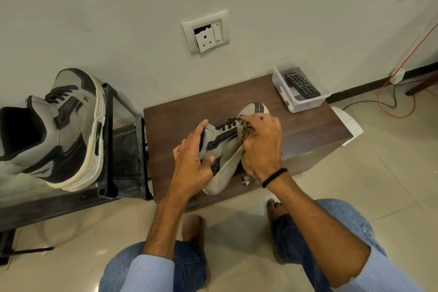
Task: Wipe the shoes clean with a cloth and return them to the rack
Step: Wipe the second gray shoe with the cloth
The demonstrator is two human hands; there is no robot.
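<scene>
Over the near edge of the desk [170, 125], the left hand [192, 161] grips the shoe [222, 142] at the heel. The right hand [263, 147] fingers clench the cloth [247, 127], mostly hidden, against its side. The second shoe [66, 130] sits on the rack [128, 149], left of the desk.

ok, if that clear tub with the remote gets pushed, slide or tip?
Probably slides: the tub is low and wide. Likely light: thin clear plastic, a remote inside. It sits at the table corner, so a push could drop it.

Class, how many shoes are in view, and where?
2. One shoe on the rack; second shoe over the wooden table, in left hand, right hand pressing cloth on it. Others may be hidden.
</scene>
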